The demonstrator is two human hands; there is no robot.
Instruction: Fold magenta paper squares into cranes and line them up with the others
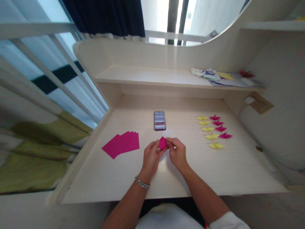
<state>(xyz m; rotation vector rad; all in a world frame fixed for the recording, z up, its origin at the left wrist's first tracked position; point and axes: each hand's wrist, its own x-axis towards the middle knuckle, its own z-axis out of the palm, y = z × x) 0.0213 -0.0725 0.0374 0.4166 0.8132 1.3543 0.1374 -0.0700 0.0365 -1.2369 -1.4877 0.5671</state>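
Note:
A small folded piece of magenta paper (162, 143) is held just above the pale desk (119, 178), pinched from both sides. My left hand (150, 157), with a bracelet on its wrist, grips the paper's left edge. My right hand (176, 152) pinches its right edge with thumb and fingers. A fanned stack of magenta paper sheets (121, 144) lies flat to the left of my hands. To the right, two rows of finished paper cranes rest on the desk: yellow cranes (208, 129) and magenta cranes (219, 125).
A phone (159, 120) lies flat behind my hands at the desk's middle. On the raised shelf (143, 76) at the back right lies a pile of papers (221, 78). A white railing (47, 73) runs along the left. A cardboard tag (259, 102) sticks out at the right wall.

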